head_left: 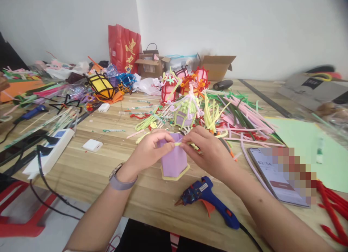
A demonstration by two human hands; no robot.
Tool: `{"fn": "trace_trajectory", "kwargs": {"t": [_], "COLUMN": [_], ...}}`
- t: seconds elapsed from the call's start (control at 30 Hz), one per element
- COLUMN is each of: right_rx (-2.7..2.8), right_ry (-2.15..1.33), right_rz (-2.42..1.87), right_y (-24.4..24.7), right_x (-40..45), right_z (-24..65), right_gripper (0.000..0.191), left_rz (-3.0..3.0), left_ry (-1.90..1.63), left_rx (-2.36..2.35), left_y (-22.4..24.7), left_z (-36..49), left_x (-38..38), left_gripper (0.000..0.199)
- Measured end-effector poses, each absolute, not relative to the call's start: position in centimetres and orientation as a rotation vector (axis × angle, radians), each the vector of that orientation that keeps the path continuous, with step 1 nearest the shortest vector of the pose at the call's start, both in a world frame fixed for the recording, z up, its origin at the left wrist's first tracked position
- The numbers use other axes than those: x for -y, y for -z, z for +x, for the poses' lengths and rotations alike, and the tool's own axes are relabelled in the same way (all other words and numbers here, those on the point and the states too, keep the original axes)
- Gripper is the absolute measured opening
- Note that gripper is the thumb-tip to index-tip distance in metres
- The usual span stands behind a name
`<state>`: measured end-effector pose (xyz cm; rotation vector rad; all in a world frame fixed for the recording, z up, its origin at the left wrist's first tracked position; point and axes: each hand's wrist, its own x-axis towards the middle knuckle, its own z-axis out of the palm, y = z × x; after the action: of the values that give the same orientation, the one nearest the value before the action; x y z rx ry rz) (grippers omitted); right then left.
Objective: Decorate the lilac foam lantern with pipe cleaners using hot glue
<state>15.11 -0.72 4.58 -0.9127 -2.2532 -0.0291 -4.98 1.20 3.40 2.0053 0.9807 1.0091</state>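
Note:
A purple paper box with a yellow-green strip round its base stands upright on the table between my hands. At its top edge, my left hand pinches a short yellow-green strip between thumb and forefinger. The fingers of my right hand are pressed together at the strip's other end, by the box's upper right corner. A blue glue gun lies just in front of the box, below my right wrist. Behind the box sits a finished purple and green lantern.
Pipe cleaners spread across the back right. A phone lies by my right forearm, near green paper. To the left are a white power strip with cables and a small white case. Cardboard boxes stand against the wall.

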Motion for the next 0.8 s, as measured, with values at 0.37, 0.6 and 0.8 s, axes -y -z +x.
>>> {"fn": "trace_trajectory", "kwargs": {"t": [0.37, 0.6, 0.8], "right_rx": [2.256, 2.261, 2.258], "right_ry": [0.007, -0.018, -0.025], "right_rz": [-0.902, -0.900, -0.887], "right_y": [-4.52, -4.64, -4.67], "right_x": [0.57, 0.65, 0.63], "right_z": [15.23, 15.34, 15.46], "right_gripper": [0.010, 0.011, 0.008], "left_rz": [2.000, 1.981, 1.886], "left_ry": [-1.013, -1.016, -0.958], "left_rx": [-0.982, -0.964, -0.945], "left_y": [-3.03, -2.89, -3.27], "left_z": [-5.12, -5.20, -5.24], "left_x": [-1.29, -1.30, -1.23], "left_gripper": [0.016, 0.017, 0.017]}}
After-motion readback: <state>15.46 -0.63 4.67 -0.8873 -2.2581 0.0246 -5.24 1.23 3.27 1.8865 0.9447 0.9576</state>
